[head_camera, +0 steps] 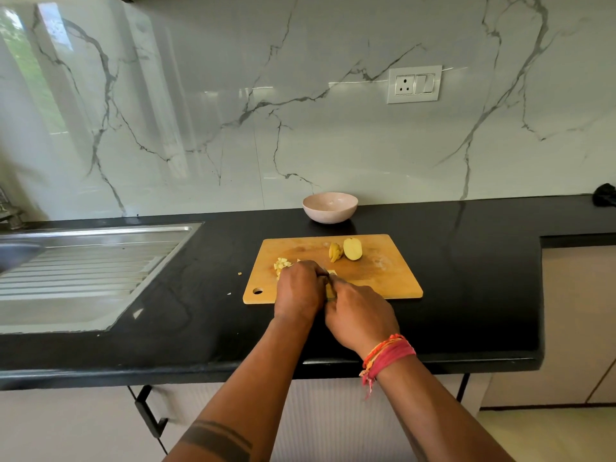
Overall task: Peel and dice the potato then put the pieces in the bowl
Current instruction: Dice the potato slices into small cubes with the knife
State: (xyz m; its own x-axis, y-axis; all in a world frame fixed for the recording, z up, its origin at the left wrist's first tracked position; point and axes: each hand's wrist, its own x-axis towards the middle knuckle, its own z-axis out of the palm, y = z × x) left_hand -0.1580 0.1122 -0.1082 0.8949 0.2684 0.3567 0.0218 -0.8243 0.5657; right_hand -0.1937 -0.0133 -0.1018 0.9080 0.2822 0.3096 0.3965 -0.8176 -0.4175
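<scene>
A wooden cutting board (393,275) lies on the black counter. On its far part sit a potato half (352,249), cut face up, and a few yellow slices (335,252) beside it. Small diced pieces (282,263) lie at the board's left. My left hand (300,288) presses down with curled fingers on a potato piece that it mostly hides. Right beside it, my right hand (361,315) grips a knife (329,284), of which only a sliver shows between the hands. A pale pink bowl (330,207) stands behind the board and looks empty.
A steel sink with a ribbed drainboard (93,261) fills the counter's left. Two stray potato bits (239,273) lie on the counter left of the board. A dark object (605,194) sits at the far right by the wall. The counter's front edge is near my forearms.
</scene>
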